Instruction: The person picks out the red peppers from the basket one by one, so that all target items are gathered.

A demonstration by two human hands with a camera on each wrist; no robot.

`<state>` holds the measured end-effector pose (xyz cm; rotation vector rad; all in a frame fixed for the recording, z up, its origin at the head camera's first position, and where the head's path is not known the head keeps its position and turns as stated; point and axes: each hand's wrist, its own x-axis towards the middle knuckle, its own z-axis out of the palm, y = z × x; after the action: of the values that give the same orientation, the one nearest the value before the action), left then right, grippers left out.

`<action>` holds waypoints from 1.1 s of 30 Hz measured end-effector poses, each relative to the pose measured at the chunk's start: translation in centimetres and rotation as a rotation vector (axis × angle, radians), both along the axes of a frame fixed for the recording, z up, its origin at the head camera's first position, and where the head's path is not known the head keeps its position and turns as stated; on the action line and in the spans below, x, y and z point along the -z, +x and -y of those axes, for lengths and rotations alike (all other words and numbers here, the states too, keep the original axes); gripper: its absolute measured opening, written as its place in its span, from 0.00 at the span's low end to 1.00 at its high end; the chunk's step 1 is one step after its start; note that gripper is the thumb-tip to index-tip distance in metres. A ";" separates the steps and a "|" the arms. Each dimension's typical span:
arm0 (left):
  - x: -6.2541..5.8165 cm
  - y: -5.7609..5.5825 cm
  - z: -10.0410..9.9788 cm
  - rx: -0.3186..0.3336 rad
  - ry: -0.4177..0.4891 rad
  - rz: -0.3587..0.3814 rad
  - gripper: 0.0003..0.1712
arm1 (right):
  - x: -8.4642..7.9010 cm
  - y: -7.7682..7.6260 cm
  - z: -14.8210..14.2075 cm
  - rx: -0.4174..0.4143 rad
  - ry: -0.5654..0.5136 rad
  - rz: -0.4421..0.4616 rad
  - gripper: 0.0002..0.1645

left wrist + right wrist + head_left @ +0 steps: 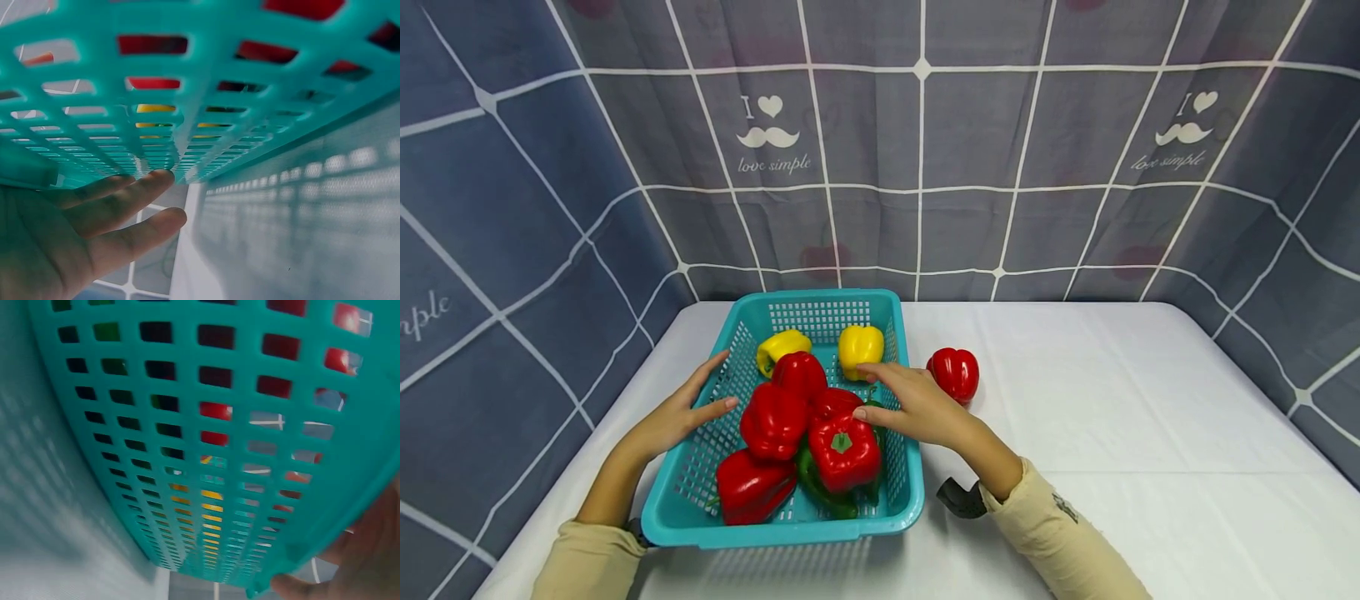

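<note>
A turquoise plastic basket [797,533] holds several red bell peppers [775,421], two yellow peppers [861,350] and some green peppers [823,487]. My left hand [673,421] is at the basket's left side. Its thumb reaches over the rim, and in the left wrist view its fingers [125,240] stretch along the outside of the slotted wall. Across the right rim lies my right hand [921,406], thumb and forefinger spread above the peppers. The right wrist view shows part of that hand [375,556] by the rim. Neither hand grips a pepper.
One red bell pepper [953,375] rests on the white tabletop [1112,417], just right of the basket. A dark strap [962,498] hangs by the right sleeve. Grey checked cloth [970,225] encloses the table at the back and both sides.
</note>
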<state>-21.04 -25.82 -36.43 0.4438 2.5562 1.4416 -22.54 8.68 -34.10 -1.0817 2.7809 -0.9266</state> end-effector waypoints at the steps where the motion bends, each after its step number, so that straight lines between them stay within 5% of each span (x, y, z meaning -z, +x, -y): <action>1: 0.0 0.0 0.0 -0.001 -0.002 -0.001 0.45 | 0.1 0.0 0.1 0.010 0.000 -0.011 0.37; 11: 0.1 0.0 0.0 0.001 0.003 0.006 0.45 | 0.4 -0.4 1.7 0.124 0.106 -0.036 0.35; 33: -0.2 -0.1 0.0 -0.012 -0.035 0.004 0.43 | -0.9 0.5 0.0 -0.021 0.117 -0.054 0.31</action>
<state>-21.13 -25.79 -36.19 0.4208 2.5814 1.3983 -22.00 8.64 -33.21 -1.1317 2.8200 -0.7323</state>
